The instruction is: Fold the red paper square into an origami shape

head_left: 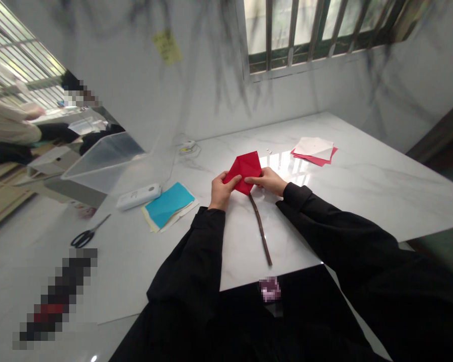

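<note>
Between both hands is a sheet of red paper (248,165) with creases, raised a little over the white marbled table (237,251). My left hand (222,191) pinches its left edge, thumb on top. My right hand (269,181) grips the right edge, its thumb also lying across the paper. The two thumbs almost meet near the lower middle. A thin brown stick (261,229) lies on the table just below, its upper end close to the paper's bottom corner; I cannot tell whether they touch.
Left of my hands lie blue paper (169,205) over pale sheets, a white glue gun-like device (139,196) and black scissors (89,234). A clear plastic bin (101,163) stands behind them. White and red sheets (314,148) rest at the right. A person (7,120) is at far left.
</note>
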The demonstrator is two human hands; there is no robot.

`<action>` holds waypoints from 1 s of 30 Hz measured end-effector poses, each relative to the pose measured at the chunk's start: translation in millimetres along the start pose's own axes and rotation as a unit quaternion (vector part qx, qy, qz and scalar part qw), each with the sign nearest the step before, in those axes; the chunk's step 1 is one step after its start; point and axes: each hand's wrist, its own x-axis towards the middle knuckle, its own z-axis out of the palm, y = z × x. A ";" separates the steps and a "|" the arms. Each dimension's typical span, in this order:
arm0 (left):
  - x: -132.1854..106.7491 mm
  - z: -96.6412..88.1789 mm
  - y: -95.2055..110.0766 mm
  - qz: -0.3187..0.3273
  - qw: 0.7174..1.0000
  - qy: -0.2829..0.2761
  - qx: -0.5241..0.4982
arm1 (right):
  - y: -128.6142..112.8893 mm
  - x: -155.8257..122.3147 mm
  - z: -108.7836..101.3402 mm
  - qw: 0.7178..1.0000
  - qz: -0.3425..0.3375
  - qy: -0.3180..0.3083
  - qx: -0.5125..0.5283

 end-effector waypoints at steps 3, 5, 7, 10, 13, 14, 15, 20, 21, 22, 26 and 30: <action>-0.7 -0.2 1.3 0.006 1.000 0.010 0.002 | 1.8 1.7 -0.7 1.000 0.000 -0.006 -0.003; -2.0 0.5 4.5 0.022 1.000 0.015 0.011 | 3.6 3.0 -1.1 1.000 0.004 -0.001 -0.007; -3.9 1.6 8.7 0.049 0.998 0.013 0.032 | 4.8 3.7 -1.0 1.000 0.009 0.010 -0.011; -5.9 3.0 13.8 0.085 0.995 0.008 0.060 | 4.4 3.1 -0.1 1.000 0.013 0.017 -0.010; -5.6 3.4 15.0 0.094 0.993 0.014 0.065 | 3.0 1.8 0.9 1.000 0.005 0.010 -0.001; -5.2 3.3 14.8 0.096 0.993 0.017 0.068 | 2.7 1.5 1.1 1.000 0.003 0.008 0.000; -4.9 3.1 14.4 0.098 0.992 0.022 0.071 | 2.4 1.3 1.2 1.000 0.003 0.009 -0.001; -4.2 1.6 11.7 0.134 0.987 0.017 0.088 | 2.3 1.7 1.2 1.000 0.009 0.011 -0.006; -3.8 1.2 10.9 0.142 0.985 0.014 0.096 | 2.3 1.9 1.2 1.000 0.007 0.011 -0.006; -3.2 0.9 10.0 0.147 0.984 0.013 0.103 | 2.4 2.2 1.2 1.000 0.006 0.010 -0.006; -0.2 0.0 6.8 0.152 0.982 0.018 0.112 | 2.9 2.6 0.5 1.000 0.005 0.008 -0.018; 0.2 0.0 6.6 0.167 0.977 0.028 0.134 | 3.1 2.1 -0.5 1.000 0.006 0.006 -0.026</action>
